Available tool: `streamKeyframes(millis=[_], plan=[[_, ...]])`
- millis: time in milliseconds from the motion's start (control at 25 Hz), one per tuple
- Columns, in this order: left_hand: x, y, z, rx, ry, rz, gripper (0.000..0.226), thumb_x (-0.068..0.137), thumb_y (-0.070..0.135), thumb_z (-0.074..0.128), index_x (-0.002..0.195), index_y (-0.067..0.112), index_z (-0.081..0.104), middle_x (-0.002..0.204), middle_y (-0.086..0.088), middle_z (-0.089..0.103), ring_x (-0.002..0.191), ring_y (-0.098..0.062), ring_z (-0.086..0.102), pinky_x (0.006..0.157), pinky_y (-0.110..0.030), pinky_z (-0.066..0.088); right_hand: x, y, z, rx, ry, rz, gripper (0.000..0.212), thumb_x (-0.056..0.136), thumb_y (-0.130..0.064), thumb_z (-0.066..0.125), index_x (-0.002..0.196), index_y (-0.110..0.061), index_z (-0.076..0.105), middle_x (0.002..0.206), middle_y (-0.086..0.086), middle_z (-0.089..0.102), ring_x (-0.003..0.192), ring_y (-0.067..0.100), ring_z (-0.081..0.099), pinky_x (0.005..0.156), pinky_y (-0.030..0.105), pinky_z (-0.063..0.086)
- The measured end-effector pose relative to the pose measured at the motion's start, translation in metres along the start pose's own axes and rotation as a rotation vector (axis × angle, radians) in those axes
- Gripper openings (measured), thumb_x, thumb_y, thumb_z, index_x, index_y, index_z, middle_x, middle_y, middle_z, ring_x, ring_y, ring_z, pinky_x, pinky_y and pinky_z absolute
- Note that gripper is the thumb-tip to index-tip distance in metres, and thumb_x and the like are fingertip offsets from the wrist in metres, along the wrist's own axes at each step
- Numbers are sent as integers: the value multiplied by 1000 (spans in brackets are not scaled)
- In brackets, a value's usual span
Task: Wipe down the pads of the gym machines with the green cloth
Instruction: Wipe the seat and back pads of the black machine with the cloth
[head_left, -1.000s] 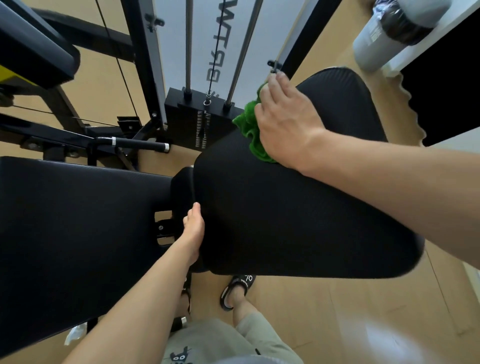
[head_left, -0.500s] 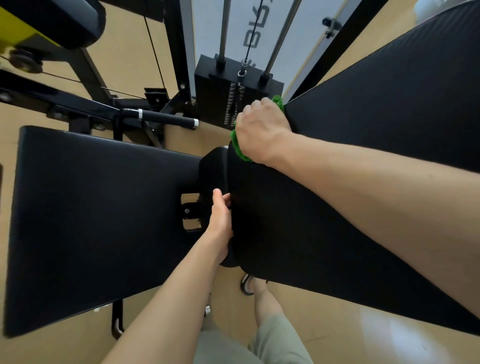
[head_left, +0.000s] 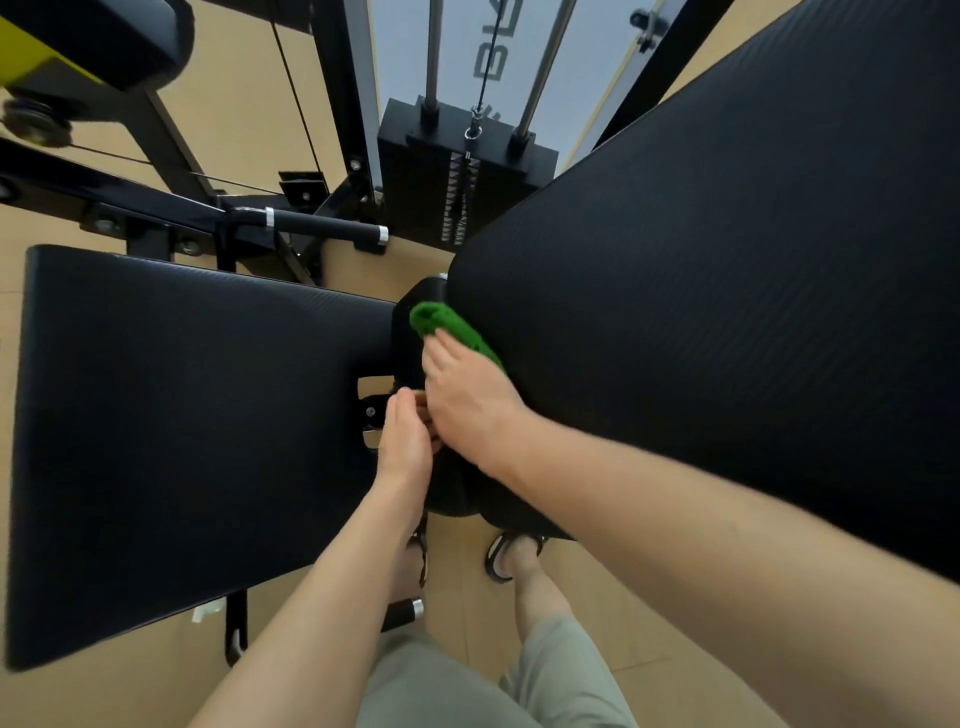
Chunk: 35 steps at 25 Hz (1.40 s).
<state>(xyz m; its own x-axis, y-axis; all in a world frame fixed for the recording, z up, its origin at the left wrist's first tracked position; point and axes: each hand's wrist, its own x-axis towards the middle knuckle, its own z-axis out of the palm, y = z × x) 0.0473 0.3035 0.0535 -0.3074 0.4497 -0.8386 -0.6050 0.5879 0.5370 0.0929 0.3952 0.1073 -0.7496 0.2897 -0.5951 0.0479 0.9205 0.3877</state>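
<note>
Cloth (head_left: 451, 331) diagonal, up-left (perhaps folded), right hand (head_left: 467, 402)

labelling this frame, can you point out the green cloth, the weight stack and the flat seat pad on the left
green cloth (head_left: 441, 322): head view, on its bunched end beyond the fingers.
weight stack (head_left: 441, 171): head view, on the black front face.
flat seat pad (head_left: 197, 441): head view, on the bare middle of its top.

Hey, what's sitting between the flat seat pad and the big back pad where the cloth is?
In the head view, a bare gap separates the seat pad from the back pad, showing a metal bracket; the left hand reaches in there.
</note>
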Motion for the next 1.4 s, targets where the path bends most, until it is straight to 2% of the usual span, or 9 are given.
streamKeyframes(millis=[160,320,440,560,680,800,960,1160,1400], plan=[[-3,-30,-14,288,-53,87,29,104,34,45,129,34,57,137,-5,61,121,-21,61,98,-36,53,-30,-32,9,-34,2,45,58,105,-34,32,153,-2,30,164,21,14,153,37,6,124,49,0],[-15,-47,-17,416,-174,221,62,103,13,53,157,32,29,151,2,48,136,-18,50,104,-29,48,-59,-54,14,-81,15,47,64,105,-32,30,156,2,13,165,21,3,153,36,-2,124,48,-2],[-14,-56,-25,490,-324,250,93,92,3,67,162,32,12,156,10,35,132,-5,47,93,-14,51,-77,-59,17,-65,33,65,68,104,-36,28,156,4,10,165,22,3,153,37,-2,124,49,1],[1,-73,-23,702,-294,329,125,66,36,85,162,33,5,169,1,19,154,-18,25,120,-40,37,-99,-62,15,-56,42,106,71,105,-38,31,156,4,7,166,21,2,153,36,-3,124,48,-1],[18,-101,-8,802,-181,372,103,83,61,65,162,40,2,172,3,7,152,-20,26,119,-49,35,-131,-57,16,-74,141,113,65,108,-37,29,156,4,12,165,21,8,153,38,4,123,48,1],[-5,-92,11,977,45,444,117,80,71,60,162,32,-14,173,1,-3,157,-24,17,116,-48,35,-174,-46,26,-117,222,107,61,107,-33,30,155,2,18,163,23,16,150,42,14,123,50,9],[-7,-98,8,1028,119,483,130,78,60,77,161,27,-17,172,-8,8,151,-33,31,107,-57,47,-204,-36,38,-248,288,129,64,104,-31,34,155,3,17,161,25,21,148,43,20,123,50,16],[-3,-99,6,1098,165,515,126,78,64,74,161,29,-15,172,-6,13,150,-30,35,98,-55,52,-164,-45,35,-262,297,142,63,108,-35,26,152,10,20,157,31,25,147,47,22,122,52,18],[2,-105,3,1008,264,477,88,93,42,63,162,35,9,158,1,42,130,-29,54,80,-37,45,-97,-73,33,-178,213,138,61,106,-30,21,152,10,18,159,32,19,149,46,16,122,54,12]])
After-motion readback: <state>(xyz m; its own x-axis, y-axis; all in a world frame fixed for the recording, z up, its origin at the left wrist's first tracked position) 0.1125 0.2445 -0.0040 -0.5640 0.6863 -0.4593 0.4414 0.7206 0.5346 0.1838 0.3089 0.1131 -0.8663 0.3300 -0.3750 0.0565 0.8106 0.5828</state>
